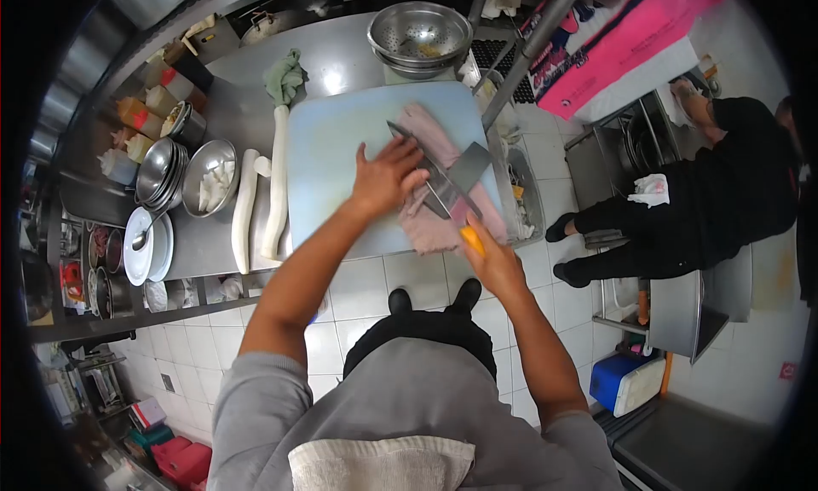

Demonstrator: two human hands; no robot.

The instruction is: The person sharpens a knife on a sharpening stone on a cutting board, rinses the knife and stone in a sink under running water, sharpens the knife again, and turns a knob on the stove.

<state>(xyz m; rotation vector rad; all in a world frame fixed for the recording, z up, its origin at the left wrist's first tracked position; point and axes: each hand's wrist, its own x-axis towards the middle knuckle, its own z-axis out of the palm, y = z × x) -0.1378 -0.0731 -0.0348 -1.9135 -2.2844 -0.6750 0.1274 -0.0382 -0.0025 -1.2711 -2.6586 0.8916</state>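
My right hand (497, 265) is wrapped round the orange handle (472, 240) of a knife near the front right of the white cutting board (332, 150). The knife blade (433, 180) points up and to the left over a pink cloth (429, 228). My left hand (388, 178) has its fingers apart, over the board beside the blade; whether it touches the blade is unclear. A wide cleaver-like blade (469, 166) lies on the cloth to the right.
Long white stalks (244, 210) lie left of the board, near a bowl of white pieces (210, 177) and a green cloth (285, 77). A colander (419, 36) stands behind. A person in black (682, 210) stands at the right.
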